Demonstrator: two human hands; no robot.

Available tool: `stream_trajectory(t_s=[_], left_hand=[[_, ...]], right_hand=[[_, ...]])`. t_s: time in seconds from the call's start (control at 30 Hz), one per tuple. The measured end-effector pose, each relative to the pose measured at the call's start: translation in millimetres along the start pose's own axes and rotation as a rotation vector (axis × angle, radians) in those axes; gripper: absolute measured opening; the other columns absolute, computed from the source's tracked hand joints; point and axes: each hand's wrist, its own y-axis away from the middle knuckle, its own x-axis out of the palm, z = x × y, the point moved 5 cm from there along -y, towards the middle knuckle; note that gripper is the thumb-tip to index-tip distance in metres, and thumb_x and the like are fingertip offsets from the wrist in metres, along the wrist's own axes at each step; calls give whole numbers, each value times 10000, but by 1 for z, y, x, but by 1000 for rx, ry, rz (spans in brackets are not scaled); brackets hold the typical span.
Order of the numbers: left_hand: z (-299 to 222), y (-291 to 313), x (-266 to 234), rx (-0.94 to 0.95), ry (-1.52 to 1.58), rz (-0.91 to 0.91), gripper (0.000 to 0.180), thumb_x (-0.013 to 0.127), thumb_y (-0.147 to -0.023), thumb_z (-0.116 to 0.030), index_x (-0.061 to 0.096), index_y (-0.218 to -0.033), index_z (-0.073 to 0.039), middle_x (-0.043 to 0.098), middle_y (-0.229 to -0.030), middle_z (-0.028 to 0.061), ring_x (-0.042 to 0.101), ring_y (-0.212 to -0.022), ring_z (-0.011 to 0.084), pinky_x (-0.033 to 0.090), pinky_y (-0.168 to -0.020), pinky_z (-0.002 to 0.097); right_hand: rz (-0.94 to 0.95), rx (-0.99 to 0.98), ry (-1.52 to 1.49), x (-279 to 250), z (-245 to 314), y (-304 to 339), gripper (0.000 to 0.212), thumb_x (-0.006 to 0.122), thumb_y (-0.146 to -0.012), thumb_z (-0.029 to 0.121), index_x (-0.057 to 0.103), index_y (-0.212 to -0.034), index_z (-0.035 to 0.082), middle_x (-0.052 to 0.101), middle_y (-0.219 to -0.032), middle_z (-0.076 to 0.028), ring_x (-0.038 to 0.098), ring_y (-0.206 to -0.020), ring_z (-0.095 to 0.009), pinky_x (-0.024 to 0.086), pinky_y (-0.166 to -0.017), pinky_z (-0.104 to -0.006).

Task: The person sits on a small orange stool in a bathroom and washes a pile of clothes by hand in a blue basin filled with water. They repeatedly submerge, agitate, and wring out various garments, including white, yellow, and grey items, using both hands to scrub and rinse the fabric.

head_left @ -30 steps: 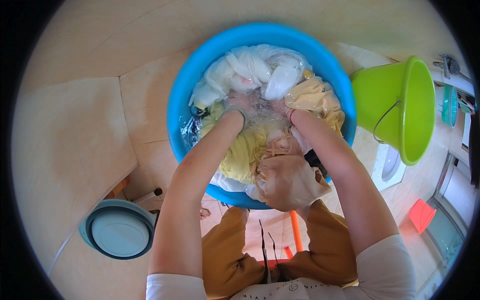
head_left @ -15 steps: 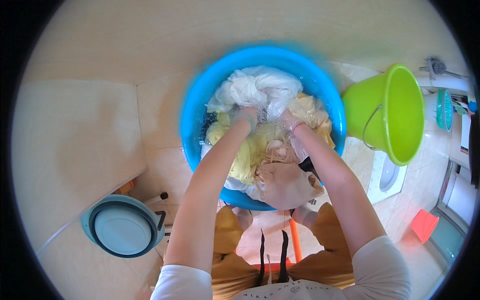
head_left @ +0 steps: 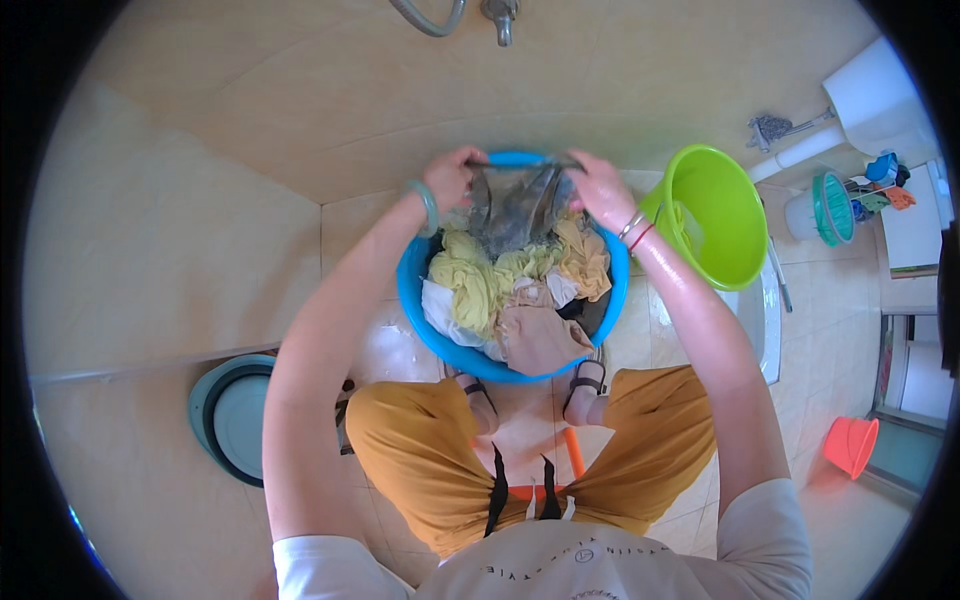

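My left hand [head_left: 452, 180] and my right hand [head_left: 603, 190] are both closed on the upper edge of a wet grey garment [head_left: 520, 205], one hand at each end. The cloth hangs between them over the far part of a blue tub [head_left: 440, 345], blurred and dripping; its exact kind cannot be made out. Nearer in the tub lie a pale yellow cloth [head_left: 470, 275], a beige cloth [head_left: 545, 338], a peach cloth [head_left: 583, 258] and a white cloth [head_left: 443, 308]. A dark piece shows at the tub's right side.
A lime-green bucket [head_left: 722, 215] leans right of the tub, beside a squat toilet [head_left: 765, 320]. At left sits a grey-green folding basin [head_left: 243, 418]. A red bucket [head_left: 851, 446] and a waste bin [head_left: 822, 208] stand farther right. A tap [head_left: 502, 18] juts from the wall.
Both hands have come up out of the tub, raising the grey garment stretched between them. The view has shifted, so more wall and the tap now show.
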Motion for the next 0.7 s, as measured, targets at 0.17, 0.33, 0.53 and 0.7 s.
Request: stream_trajectory(t_s=[0.17,0.33,0.53,0.7], left_hand=[[-123,29,-4,155,58,-4,324,369,-884,-75,524,-1169,-95,590,-974,79,609,-884,202,545,-766,354],[-210,84,-10,395,23,-85,311,373,-877,-81,573,-1115,-80,633,-940,90,642,-800,204,554,-721,348],[-198,60,7,456,-16,-72,336,438,-875,-79,499,-1201,-130,637,-1009,100,649,-805,188,558,-699,339],[-65,-9,43,510,-271,-344,254,471,-854,-67,619,-1060,-84,665,-944,132,647,-813,200,522,-716,362]], right_hand=[[1,-221,-306,-53,85,2,319,437,-951,137,551,-1206,-17,642,-1022,-117,651,-741,-174,552,-686,-291],[-13,-469,-570,-75,156,29,291,459,-947,124,581,-1173,-12,654,-968,-76,655,-811,-160,558,-718,-285],[16,-489,-499,-68,144,23,401,533,-842,83,532,-1231,-15,639,-1051,-88,620,-966,-187,513,-872,-316],[-60,-360,-260,20,31,-9,656,721,-659,94,489,-1270,33,595,-1138,-129,562,-1077,-247,455,-925,-341]])
